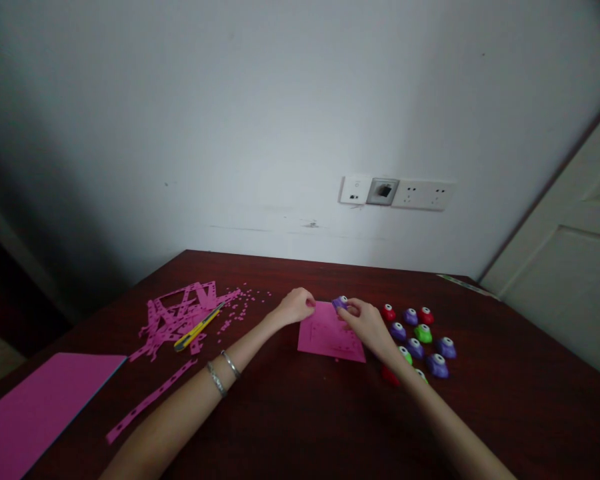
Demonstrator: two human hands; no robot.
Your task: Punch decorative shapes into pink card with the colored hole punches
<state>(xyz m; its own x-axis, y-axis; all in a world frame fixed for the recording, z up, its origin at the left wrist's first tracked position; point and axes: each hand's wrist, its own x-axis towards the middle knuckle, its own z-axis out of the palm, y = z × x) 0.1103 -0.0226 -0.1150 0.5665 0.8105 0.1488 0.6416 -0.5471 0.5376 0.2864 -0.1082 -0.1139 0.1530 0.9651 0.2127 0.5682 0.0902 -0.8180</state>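
From the head view, we see the purple craft punch [339, 303] at the far edge of the pink sheet [323, 335], mid-scene; our right hand [366, 323] pinches the punch between thumb and fingers, while our left hand [297, 306] has its fingers curled in, seemingly pinching the sheet's far left corner. We judge the punch light, hard and a little slick, best taken by its sides; the sheet looks thin and bendy, easily creased, so we would hold it by its edges. The dark red-brown tabletop [300, 427] carries more craft punches [437, 365] to the right, and pink offcuts [167, 317], a yellow box cutter [199, 328] and a large pink board [45, 407] to the left. Beyond stand a pale wall [255, 120] with socket plates [423, 195] and, right, a panelled door [580, 220].
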